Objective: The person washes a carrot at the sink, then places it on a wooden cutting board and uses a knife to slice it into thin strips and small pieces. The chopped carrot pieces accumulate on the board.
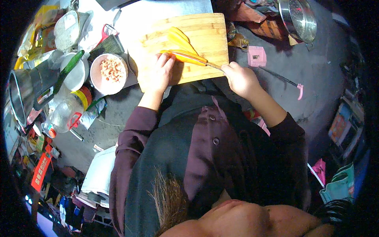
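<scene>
On a wooden cutting board [211,35] lie long orange-yellow vegetable pieces, possibly carrot [179,37]. My left hand [162,66] presses on the left end of another such piece [186,57] nearer to me. My right hand [238,77] grips the handle end of a knife [214,66], whose blade points left and lies along that piece. The handle itself is mostly hidden in my fingers. Left of the board, a white bowl [97,78] holds small diced pinkish-orange bits [112,69].
Left of the bowl are a cucumber [71,66] across another white bowl [77,78], a clear plastic bottle [62,117] and red-handled scissors [104,34]. A pink dustpan [257,55] stands on the floor at right, below a metal colander [299,22].
</scene>
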Motion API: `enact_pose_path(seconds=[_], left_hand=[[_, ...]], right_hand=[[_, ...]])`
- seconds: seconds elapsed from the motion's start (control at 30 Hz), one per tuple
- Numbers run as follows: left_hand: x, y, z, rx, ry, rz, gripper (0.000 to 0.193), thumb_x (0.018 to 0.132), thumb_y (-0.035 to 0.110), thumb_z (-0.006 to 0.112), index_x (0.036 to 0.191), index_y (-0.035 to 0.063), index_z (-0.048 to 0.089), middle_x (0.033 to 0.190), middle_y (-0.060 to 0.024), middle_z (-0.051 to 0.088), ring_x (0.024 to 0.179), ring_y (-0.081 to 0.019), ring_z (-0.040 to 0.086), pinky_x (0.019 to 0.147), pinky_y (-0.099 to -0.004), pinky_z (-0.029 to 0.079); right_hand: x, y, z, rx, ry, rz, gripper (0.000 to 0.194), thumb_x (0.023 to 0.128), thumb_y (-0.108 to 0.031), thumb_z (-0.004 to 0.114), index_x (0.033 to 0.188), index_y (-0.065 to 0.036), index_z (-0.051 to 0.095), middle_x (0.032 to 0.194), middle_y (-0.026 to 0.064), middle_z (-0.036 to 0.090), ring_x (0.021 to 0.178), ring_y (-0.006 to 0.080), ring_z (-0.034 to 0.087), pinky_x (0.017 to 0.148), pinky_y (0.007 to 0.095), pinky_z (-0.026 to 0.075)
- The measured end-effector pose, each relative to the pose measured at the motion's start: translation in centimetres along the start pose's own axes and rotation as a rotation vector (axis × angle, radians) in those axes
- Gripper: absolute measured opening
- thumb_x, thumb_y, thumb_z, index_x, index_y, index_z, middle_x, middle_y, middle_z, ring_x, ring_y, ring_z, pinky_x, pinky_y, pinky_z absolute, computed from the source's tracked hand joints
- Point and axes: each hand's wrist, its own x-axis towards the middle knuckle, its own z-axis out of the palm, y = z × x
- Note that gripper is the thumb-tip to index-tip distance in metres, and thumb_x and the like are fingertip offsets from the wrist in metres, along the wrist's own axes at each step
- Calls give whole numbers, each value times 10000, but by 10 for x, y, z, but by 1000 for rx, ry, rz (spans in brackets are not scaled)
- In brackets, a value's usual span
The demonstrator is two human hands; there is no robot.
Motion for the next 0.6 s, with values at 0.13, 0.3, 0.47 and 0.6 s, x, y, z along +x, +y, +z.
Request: enact_pose_path(seconds=[0.13, 0.3, 0.47, 0.6], left_hand=[[0, 0, 0, 19, 7, 5, 265, 838, 180, 596, 1081, 245, 683, 1163, 48, 630, 1128, -167, 578, 906, -341, 503], [-1, 0, 0, 45, -12, -5, 268, 844, 177, 596, 1086, 255, 681, 1175, 56, 627, 1124, -166, 582, 899, -334, 505], [0, 0, 4, 36, -3, 1, 288, 836, 184, 607, 1100, 271, 681, 1171, 60, 627, 1113, -161, 584, 888, -332, 506], [-1, -2, 6, 17, 59, 13, 283, 822, 174, 631, 1086, 254, 694, 1121, 47, 641, 1085, -164, 596, 868, -329, 511]], right_hand=[[-1, -3, 0, -62, -69, -3, 201, 895, -114, 515, 1085, -126, 577, 876, 175, 614, 717, 386, 659, 619, 491, 546], [-2, -8, 4, -89, -107, 31, 206, 867, -59, 528, 1067, -82, 573, 853, 168, 625, 716, 381, 657, 612, 474, 544], [11, -3, 31, -60, -7, -17, 223, 857, -63, 529, 1075, -77, 570, 830, 164, 639, 707, 368, 669, 604, 468, 555], [29, -6, 53, -32, 136, -88, 214, 858, -70, 541, 1070, -75, 569, 813, 159, 637, 698, 373, 666, 600, 467, 559]])
